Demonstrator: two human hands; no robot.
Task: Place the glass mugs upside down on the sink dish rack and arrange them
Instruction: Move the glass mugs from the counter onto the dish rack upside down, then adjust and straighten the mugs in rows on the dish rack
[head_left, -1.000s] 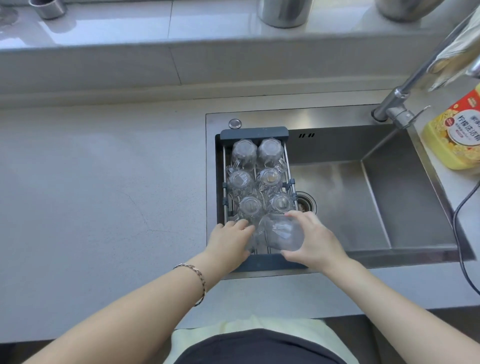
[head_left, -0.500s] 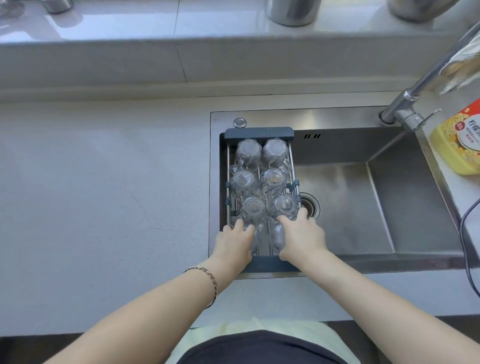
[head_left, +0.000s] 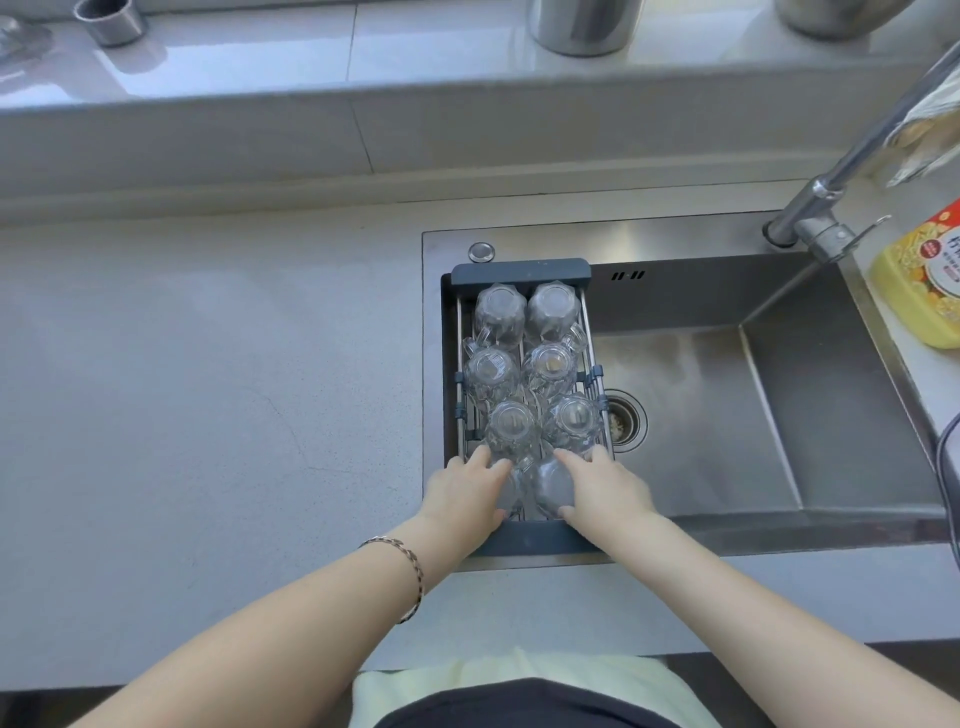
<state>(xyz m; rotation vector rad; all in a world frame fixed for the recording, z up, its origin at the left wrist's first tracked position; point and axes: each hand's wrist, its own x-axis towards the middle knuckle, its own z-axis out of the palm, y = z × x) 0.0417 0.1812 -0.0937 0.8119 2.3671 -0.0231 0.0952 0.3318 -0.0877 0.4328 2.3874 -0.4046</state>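
1. Six glass mugs (head_left: 524, 364) stand upside down in two columns in the dish rack (head_left: 521, 271), which sits across the left end of the steel sink (head_left: 779, 415).
2. Two more mugs sit in the nearest row.
3. The right hand (head_left: 605, 493) has its grip curled round the nearest right mug (head_left: 551, 486).
4. The left hand (head_left: 464, 496) cups the nearest left mug (head_left: 511, 488).
5. A yellow detergent bottle (head_left: 919, 291) stands on the desk (head_left: 208, 389) near the faucet (head_left: 831, 192).

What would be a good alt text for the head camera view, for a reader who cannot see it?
Two bare hands, left hand and right hand, each rest on a glass mug at the near end of a dish rack over a steel sink. Six more mugs stand upside down in two rows behind. A yellow soap bottle stands at the right.
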